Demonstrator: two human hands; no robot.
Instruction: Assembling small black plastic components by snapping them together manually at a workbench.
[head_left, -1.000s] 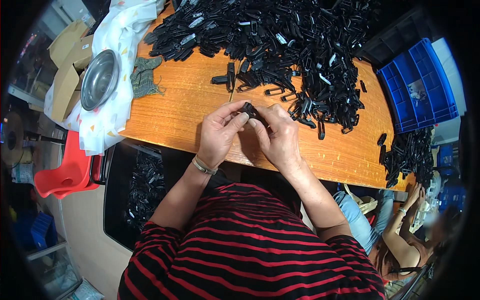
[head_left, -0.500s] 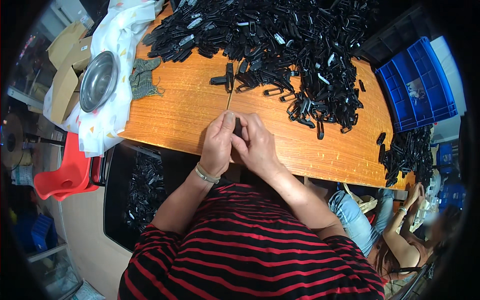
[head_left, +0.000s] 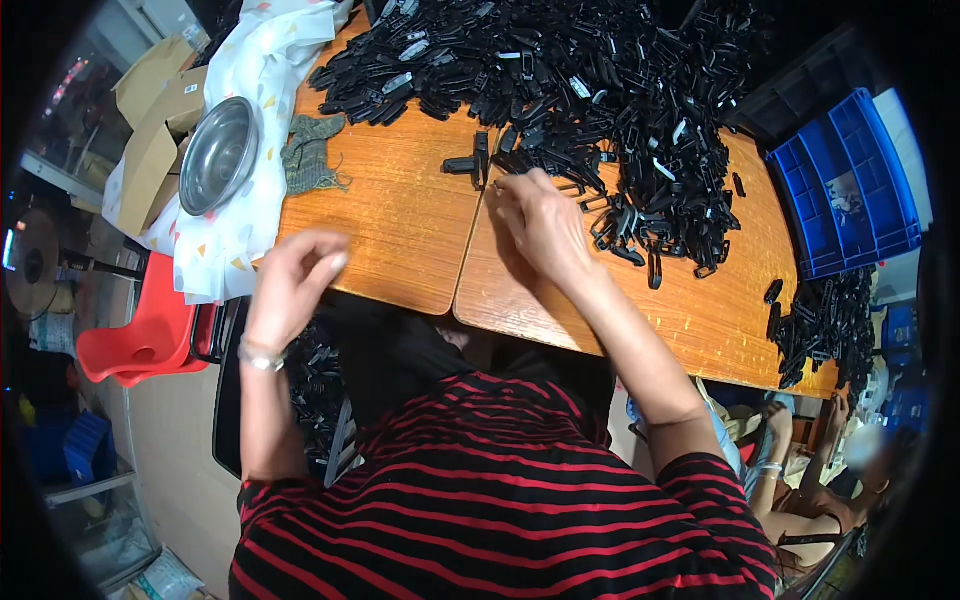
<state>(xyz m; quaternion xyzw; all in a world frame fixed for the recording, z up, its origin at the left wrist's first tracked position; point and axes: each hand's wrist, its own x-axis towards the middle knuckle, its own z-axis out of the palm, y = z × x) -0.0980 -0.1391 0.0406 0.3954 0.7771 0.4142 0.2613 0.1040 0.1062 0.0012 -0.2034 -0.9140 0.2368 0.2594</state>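
My right hand (head_left: 548, 225) is over the wooden table (head_left: 390, 225), its bent fingers apart at the near edge of a heap of small black plastic pieces (head_left: 520, 80). Some pieces are slim and elongated, others framed like buckles; I cannot make out one in the fingers. Beside those fingers, two black pieces (head_left: 472, 165) lie crosswise near the table's seam. Blurred by motion, my left hand (head_left: 295, 282) is at the table's left front edge with thumb and fingers loosely apart and no piece visible in it. Below it, a black bin (head_left: 228, 420) holds more black pieces (head_left: 318, 395).
A metal bowl (head_left: 220, 155) sits on white patterned sheeting (head_left: 262, 85), near a grey-green knitted glove (head_left: 312, 155). Blue crates (head_left: 850, 190) stand at right beside a smaller black heap (head_left: 825, 325). A red chair (head_left: 150, 335) is at left. Another person (head_left: 810, 500) sits at lower right.
My hands, together at the table's front edge before, have parted. The right has gone forward to the heap, the left out to the left edge. The dark piece between them is out of sight.
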